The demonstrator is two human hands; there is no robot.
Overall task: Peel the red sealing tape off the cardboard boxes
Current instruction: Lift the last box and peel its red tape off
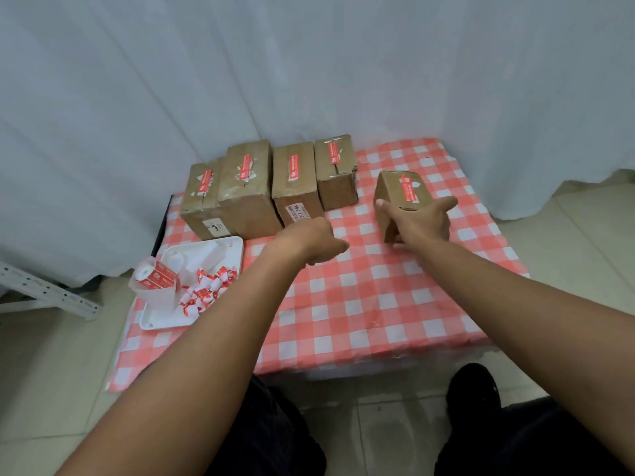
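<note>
**Five taped boxes on the checked cloth, one of them in the right hand**

Five cardboard boxes stand on a table covered with a red-and-white checked cloth (343, 304). Four of them form a row at the far left of the table, side by side and touching or nearly so: the first box (201, 201), the second box (245, 194), the third box (294, 187) and the fourth box (335, 173). Each carries one strip of red tape on its top face; on the first two the strip looks torn and ragged at the edges. The fifth box (400, 194) stands apart to the right of the row, with its own red tape (410, 188) running along the top.

Two bare arms reach forward from the bottom of the view. The right hand (422, 221) grips the fifth box from the near side, thumb stretched along its left top edge, forefinger pointing out to the right, the other fingers curled round its lower front. The left hand (316, 243) hovers over the cloth just in front of the third box, fingers curled loosely under; I cannot tell whether it holds anything.

At the near left corner sits one white tray (161, 321). In it lie one roll of red tape (154, 274) and a heap of many small curled tape scraps (206, 290), too many and too blurred to count.
</note>
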